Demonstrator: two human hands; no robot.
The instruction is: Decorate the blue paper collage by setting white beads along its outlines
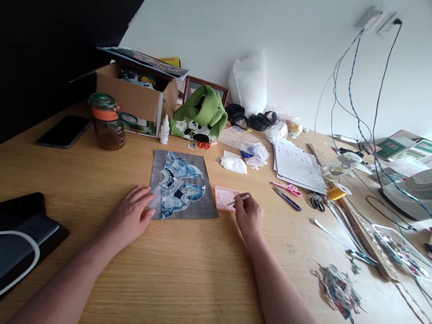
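A grey fabric piece (207, 185) with a blue and white patterned, bead-dotted shape lies flat on the wooden table. My left hand (136, 212) rests at its left edge, fingers spread, holding nothing. Just right of the fabric is a small pink tray (222, 198) with tiny pale pieces in it. In my right hand (248, 216) a thin light-coloured pen-like tool (243, 198) is pinched, its tip over the tray. What is at the tip is too small to tell.
Behind stand a jar (108, 126), a white bottle (164, 130), a cardboard box (129, 99) and a green panda bag (201, 115). Pink scissors (291, 188), a purple pen (286, 198), papers (295, 163) and a thread pile (338, 287) lie right. Devices lie left.
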